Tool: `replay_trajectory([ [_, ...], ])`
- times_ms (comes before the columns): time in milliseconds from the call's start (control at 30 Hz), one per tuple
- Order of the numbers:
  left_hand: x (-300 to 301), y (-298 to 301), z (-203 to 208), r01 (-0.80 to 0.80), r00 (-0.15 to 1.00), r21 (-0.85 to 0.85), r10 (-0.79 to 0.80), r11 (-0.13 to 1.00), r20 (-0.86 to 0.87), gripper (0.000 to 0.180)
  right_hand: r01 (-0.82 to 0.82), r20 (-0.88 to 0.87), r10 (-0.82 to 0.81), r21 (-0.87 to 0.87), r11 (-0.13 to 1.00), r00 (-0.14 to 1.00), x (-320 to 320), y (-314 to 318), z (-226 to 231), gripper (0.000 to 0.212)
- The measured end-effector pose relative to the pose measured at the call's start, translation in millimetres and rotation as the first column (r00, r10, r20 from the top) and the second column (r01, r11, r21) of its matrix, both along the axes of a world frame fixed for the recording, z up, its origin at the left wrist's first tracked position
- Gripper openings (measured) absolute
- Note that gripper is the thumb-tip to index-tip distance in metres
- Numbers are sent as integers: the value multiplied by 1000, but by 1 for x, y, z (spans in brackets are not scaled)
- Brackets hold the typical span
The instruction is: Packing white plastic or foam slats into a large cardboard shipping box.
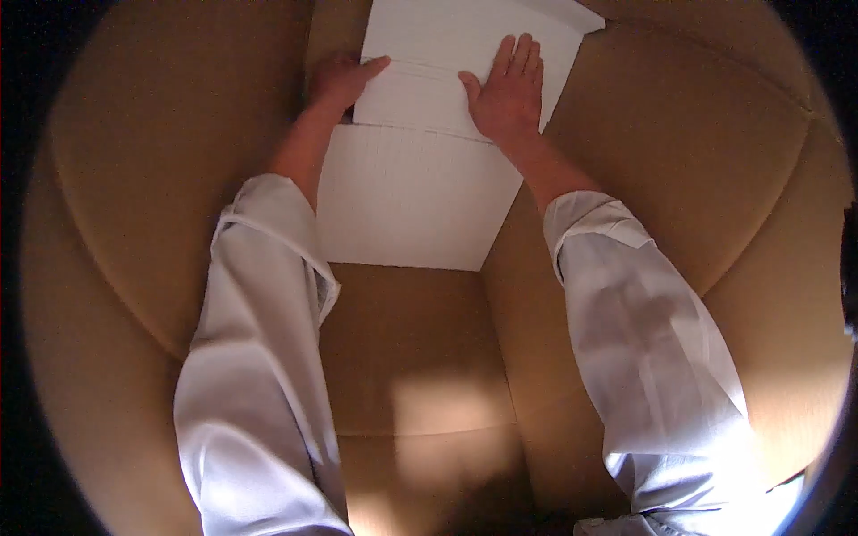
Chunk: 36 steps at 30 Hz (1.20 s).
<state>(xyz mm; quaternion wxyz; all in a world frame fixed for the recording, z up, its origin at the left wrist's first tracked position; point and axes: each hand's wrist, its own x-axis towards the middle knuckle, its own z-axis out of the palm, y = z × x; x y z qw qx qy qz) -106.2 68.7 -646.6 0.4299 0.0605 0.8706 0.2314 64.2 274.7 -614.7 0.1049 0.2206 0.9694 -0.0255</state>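
Two white cardboard pieces lie end to end inside a large brown cardboard box. I cannot tell whether they are flat sheets or the tops of boxes. My right hand (509, 94) rests flat on the far white piece (429, 31), fingers straight and thumb out to the side. At that piece's left edge is my left hand (341, 82), its thumb lying over the top and its other fingers hidden in shadow beside the edge. The near white piece (407, 196) sits between my forearms, touched by neither hand.
Tall brown walls of the large box (170, 152) rise on the left and right, close around my arms. Its brown bottom (402, 348) shows nearer to me, with a patch of light on it. My rolled white sleeves (259, 375) reach down into the box.
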Motion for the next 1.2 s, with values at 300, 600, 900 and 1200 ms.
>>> replay_trajectory([
  [300,-14,-6,-10,65,997,-82,-68,995,-40,77,23,-20,-25,-109,994,999,-4,-9,9,88],
  [600,4,22,34,-25,970,-125,-6,992,-242,65,35,-20,-38,-120,992,999,1,-4,7,89],
  [900,-3,42,20,-176,947,-18,165,984,-277,70,47,-6,-48,-136,990,999,-5,-6,18,89],
  [1200,-10,39,22,-153,947,-113,113,982,-300,73,68,-200,-134,-304,950,971,-26,7,56,71],
])
